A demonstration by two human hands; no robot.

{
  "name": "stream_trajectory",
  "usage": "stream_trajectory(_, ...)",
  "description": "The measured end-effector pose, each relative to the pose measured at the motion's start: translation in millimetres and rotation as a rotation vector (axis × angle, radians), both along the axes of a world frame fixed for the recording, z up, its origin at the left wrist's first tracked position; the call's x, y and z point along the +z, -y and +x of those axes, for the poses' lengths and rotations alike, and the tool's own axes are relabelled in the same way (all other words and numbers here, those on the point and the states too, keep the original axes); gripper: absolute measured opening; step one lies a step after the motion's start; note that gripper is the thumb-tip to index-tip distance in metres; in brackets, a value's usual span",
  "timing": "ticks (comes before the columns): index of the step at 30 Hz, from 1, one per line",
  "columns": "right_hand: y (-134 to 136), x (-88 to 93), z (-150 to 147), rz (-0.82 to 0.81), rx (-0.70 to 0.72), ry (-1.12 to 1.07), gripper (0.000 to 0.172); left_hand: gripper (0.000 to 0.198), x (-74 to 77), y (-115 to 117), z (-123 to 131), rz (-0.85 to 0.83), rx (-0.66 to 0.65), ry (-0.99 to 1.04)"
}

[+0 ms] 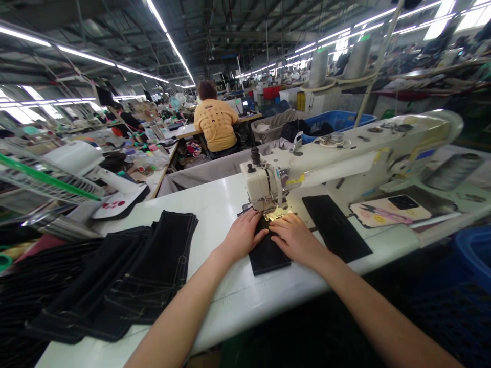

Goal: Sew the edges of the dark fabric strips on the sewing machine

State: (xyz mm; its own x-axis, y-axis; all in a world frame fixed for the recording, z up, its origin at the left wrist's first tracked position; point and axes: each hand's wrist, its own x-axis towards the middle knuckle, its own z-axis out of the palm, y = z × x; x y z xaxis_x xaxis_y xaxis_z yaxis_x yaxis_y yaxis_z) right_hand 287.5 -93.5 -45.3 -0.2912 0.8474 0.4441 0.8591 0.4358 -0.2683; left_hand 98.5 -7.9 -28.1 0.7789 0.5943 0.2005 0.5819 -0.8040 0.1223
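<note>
A black fabric piece [269, 255] lies under the needle area of a white sewing machine [258, 185]. On its left side my left hand [243, 234] rests flat, fingers spread toward the presser foot. My right hand [294, 237] lies on the right part of the same piece, its fingers stretched out and near the lit needle plate. Both hands press from above, thumb and fingertips close together at the middle. A second black piece [335, 227] lies to the right of my right hand. Stacked black pieces with light stitching [169, 250] spread over the table's left side.
A phone and pink scissors lie on a patterned case [391, 212] at the right. A white fan [115, 189] stands at the left. Behind the table are a cloth bin, a blue basket [339, 121] and a seated person [216, 122]. Another blue basket [473, 255] stands at lower right.
</note>
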Motion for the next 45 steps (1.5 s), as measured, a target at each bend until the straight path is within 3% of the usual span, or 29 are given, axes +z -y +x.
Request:
stream_trajectory(11,8.7,-4.1,-6.6,0.011,-0.030,-0.013,0.021,0.054,-17.1,-2.1,-3.0,0.000,0.104,-0.060)
stream_trajectory(17,38.7,-15.6,-6.5,0.065,-0.038,-0.016,0.022,0.059,-2.8,19.1,-28.2,-0.009,0.094,-0.031)
stream_trajectory(20,48.5,-24.0,-4.7,0.115,-0.057,-0.048,0.023,0.049,12.1,43.1,-39.9,0.047,0.338,0.024)
stream_trajectory(23,50.3,-28.2,-4.4,0.121,-0.055,-0.081,0.024,0.044,18.9,63.7,-41.7,0.057,0.623,-0.057)
stream_trajectory(27,48.6,-27.7,-3.9,0.092,-0.048,-0.098,0.024,0.037,11.8,72.6,-37.3,-0.037,0.660,-0.097)
stream_trajectory(32,48.7,-26.2,-2.9,0.072,-0.039,-0.112,0.022,0.023,4.8,62.7,-46.2,-0.247,0.733,0.236)
stream_trajectory(36,49.8,-21.3,-4.5,0.054,-0.059,-0.125,0.021,0.029,3.6,54.3,-63.8,-0.476,0.791,0.688)
stream_trajectory(38,49.3,-17.4,-5.5,0.036,-0.066,-0.127,0.020,0.044,1.8,51.0,-69.0,-0.628,0.796,0.909)
stream_trajectory(41,48.0,-12.7,-6.2,0.020,-0.079,-0.122,0.019,0.075,-1.0,48.6,-69.8,-0.773,0.783,0.983)
stream_trajectory(45,55.9,-10.0,-3.2,0.068,-0.046,-0.140,0.015,0.083,-1.5,51.2,-66.3,-0.733,0.792,0.938)
